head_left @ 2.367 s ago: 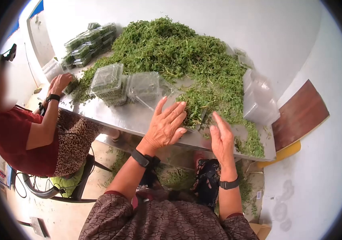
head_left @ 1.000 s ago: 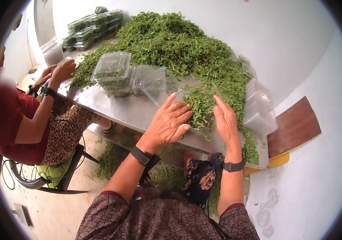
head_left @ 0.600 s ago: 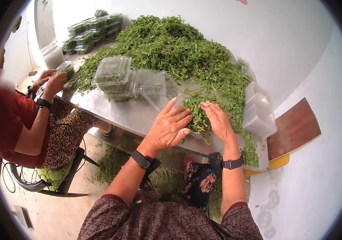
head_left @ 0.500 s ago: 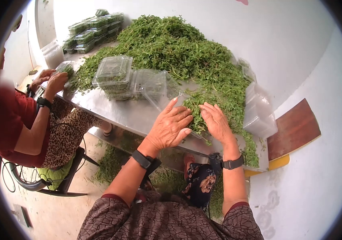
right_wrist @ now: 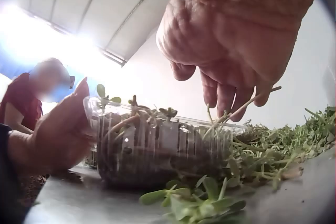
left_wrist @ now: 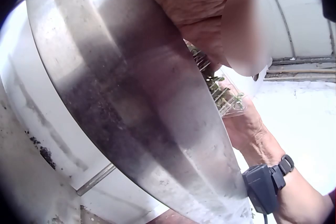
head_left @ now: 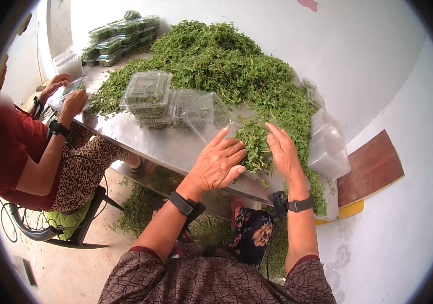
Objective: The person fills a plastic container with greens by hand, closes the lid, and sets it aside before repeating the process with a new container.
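A clear plastic clamshell box [right_wrist: 163, 153] heaped with green purslane-like sprigs [head_left: 253, 143] sits on the metal table near its front edge. My left hand [head_left: 219, 161] lies along the left side of the box, fingers extended; in the right wrist view its palm is against the box wall. Over the right side of the box my right hand [head_left: 285, 156] is held with fingers fairly straight, pointing down in the right wrist view. One stem [right_wrist: 247, 107] crosses by its fingertips. Left of the box leans a clear lid [head_left: 194, 127], partly hidden by my left hand.
A large heap of greens [head_left: 216, 55] covers the table's back. Filled boxes [head_left: 147, 99] stand left of centre, more are stacked [head_left: 120, 40] at back left. Nested clear boxes [head_left: 328, 147] are at right. Another person [head_left: 29, 157] sits left, hands by a box. The table edge [head_left: 140, 152] runs close in front.
My right hand came in over the greens in the box, then drew back to the right and lifted its fingers. My left hand has stayed beside the box.
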Demonstrator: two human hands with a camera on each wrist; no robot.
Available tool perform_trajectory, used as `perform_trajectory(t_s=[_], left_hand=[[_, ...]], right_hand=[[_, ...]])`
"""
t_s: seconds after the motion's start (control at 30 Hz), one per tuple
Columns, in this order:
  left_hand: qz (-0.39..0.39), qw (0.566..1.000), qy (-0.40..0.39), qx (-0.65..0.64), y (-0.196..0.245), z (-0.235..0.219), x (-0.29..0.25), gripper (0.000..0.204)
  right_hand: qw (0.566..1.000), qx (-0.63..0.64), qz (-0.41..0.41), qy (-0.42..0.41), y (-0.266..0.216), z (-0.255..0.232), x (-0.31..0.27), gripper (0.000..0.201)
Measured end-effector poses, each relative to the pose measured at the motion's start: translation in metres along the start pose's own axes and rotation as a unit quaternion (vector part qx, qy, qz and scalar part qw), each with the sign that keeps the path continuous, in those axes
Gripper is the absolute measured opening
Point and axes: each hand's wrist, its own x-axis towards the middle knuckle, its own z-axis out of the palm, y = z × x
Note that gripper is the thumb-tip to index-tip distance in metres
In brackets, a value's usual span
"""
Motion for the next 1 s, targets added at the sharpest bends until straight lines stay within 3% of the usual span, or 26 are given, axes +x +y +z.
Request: perform_trajectory(t_s=[0.07, 0.37, 0.43, 0.53, 0.63, 0.7, 0.8, 1.0], left_hand=[[-0.004, 1.0, 0.004, -0.003, 0.0, 0.0, 0.0, 0.05], [-0.007, 1.0, 0.007, -0.007, 0.001, 0.0, 0.0, 0.05], [-0.006, 1.0, 0.006, -0.006, 0.001, 0.0, 0.001, 0.05], [-0.002, 1.0, 0.011, -0.002, 0.001, 0.0, 0.001, 0.048], [0.005, 1.0, 0.017, -0.004, -0.001, 0.001, -0.001, 0.047], [0.002, 0.999, 0.039, 0.005, 0.001, -0.001, -0.001, 0.053], [0.006, 0.998, 0.065, 0.004, 0.001, -0.003, -0.003, 0.049], [-0.01, 0.994, 0.108, 0.018, 0.001, -0.001, -0.003, 0.054]], right_hand=[[1.0, 0.005, 0.015, -0.005, 0.003, 0.002, 0.005, 0.044], [0.987, -0.09, -0.079, -0.106, -0.004, 0.017, 0.012, 0.042], [0.968, -0.184, -0.106, -0.134, -0.012, 0.019, 0.01, 0.04], [0.967, -0.177, -0.135, -0.126, -0.012, 0.017, 0.007, 0.041], [0.99, -0.07, -0.106, -0.059, -0.004, 0.012, 0.004, 0.044], [0.993, -0.067, -0.087, -0.036, -0.007, -0.004, -0.001, 0.049], [0.992, 0.112, 0.042, 0.047, -0.007, -0.02, -0.014, 0.057], [0.982, 0.145, 0.103, 0.061, -0.001, -0.014, -0.049, 0.058]])
